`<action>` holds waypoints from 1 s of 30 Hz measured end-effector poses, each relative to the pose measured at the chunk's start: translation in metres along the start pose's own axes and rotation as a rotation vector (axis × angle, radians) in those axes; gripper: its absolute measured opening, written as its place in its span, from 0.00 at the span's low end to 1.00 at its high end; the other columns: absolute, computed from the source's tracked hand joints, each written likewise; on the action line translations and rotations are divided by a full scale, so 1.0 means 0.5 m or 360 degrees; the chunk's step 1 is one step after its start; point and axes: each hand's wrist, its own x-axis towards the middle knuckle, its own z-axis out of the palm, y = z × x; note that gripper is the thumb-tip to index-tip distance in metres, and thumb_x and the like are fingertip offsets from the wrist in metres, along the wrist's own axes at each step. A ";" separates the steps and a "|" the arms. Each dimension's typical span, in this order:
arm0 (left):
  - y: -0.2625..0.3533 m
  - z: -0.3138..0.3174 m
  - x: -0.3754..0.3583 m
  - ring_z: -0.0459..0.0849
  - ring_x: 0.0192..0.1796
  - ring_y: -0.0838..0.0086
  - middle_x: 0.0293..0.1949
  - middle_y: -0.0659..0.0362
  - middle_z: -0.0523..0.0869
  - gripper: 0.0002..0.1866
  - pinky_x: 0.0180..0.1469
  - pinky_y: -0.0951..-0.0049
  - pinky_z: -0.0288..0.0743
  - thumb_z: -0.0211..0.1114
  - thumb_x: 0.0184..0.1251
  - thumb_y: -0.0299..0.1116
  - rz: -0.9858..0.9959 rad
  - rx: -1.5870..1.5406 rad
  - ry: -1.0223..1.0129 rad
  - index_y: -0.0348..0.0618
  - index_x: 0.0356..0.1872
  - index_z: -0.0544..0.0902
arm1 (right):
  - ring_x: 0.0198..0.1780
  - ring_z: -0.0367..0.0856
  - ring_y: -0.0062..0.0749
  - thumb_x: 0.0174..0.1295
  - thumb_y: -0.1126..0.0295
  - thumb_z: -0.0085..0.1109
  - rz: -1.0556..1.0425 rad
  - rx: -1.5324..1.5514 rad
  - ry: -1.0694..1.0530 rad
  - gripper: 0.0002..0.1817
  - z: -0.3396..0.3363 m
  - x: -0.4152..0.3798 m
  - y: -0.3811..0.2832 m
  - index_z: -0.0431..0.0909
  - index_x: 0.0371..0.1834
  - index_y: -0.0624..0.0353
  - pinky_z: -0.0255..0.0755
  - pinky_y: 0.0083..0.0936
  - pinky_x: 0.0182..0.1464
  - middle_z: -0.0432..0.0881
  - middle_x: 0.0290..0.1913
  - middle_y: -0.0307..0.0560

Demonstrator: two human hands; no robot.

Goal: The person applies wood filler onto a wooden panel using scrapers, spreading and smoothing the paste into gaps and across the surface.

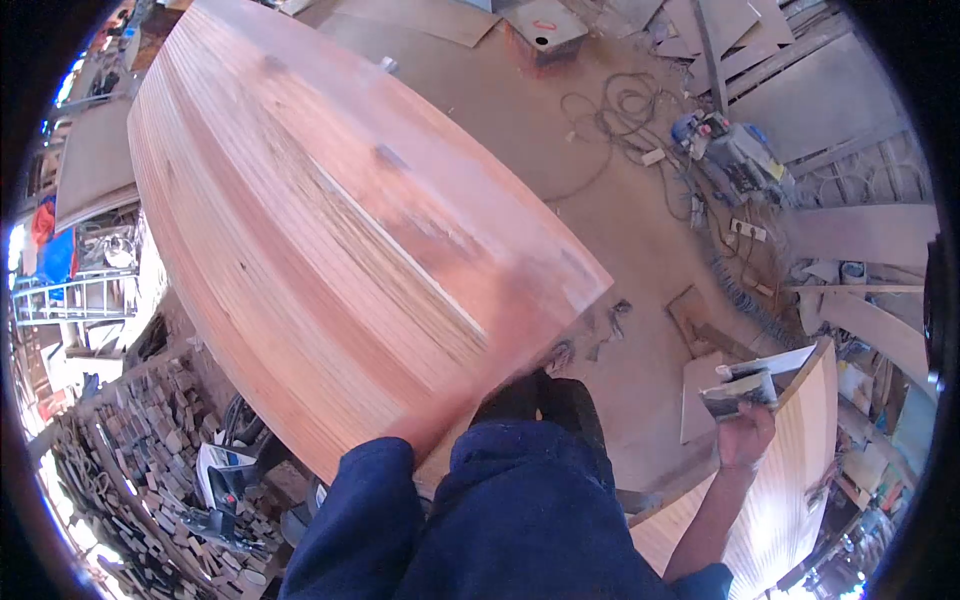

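Observation:
A large upturned wooden boat hull of long planks fills the left and middle of the head view. Pale pinkish smears cover its right side, and a light strip runs lengthwise beside them. My left hand is at the hull's near end; its fingers are smeared and partly hidden. Out to the lower right, my right hand is closed around a flat, stained block with a dark face and pale crusted edges. It is held above a second, lighter wooden hull.
Cables and a power strip lie on the dusty floor. A tool or machine and a ribbed hose are at right. Stacked wood offcuts and a ladder stand left. A box sits at the back.

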 end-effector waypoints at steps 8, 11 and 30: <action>0.077 -0.011 0.051 0.67 0.66 0.54 0.61 0.45 0.70 0.24 0.71 0.53 0.56 0.51 0.74 0.42 0.0302 0.0068 -0.0285 0.37 0.64 0.68 | 0.63 0.71 0.43 0.46 0.78 0.57 -0.0034 0.0099 -0.0022 0.32 0.001 0.040 -0.036 0.71 0.61 0.61 0.64 0.46 0.68 0.76 0.57 0.48; -0.066 -0.092 0.139 0.64 0.68 0.53 0.64 0.44 0.67 0.25 0.72 0.54 0.53 0.51 0.74 0.41 -0.0055 0.0374 0.0128 0.37 0.65 0.67 | 0.63 0.71 0.44 0.45 0.79 0.57 -0.0032 0.0009 -0.0061 0.32 0.017 0.063 -0.072 0.70 0.61 0.62 0.62 0.47 0.69 0.75 0.59 0.48; -0.032 0.018 0.042 0.45 0.77 0.40 0.75 0.36 0.51 0.35 0.77 0.48 0.40 0.53 0.69 0.35 -0.1674 0.0686 0.0736 0.29 0.73 0.54 | 0.56 0.76 0.43 0.47 0.78 0.55 0.0618 -0.0570 -0.0262 0.23 0.185 0.684 -0.387 0.77 0.51 0.64 0.70 0.43 0.62 0.78 0.51 0.48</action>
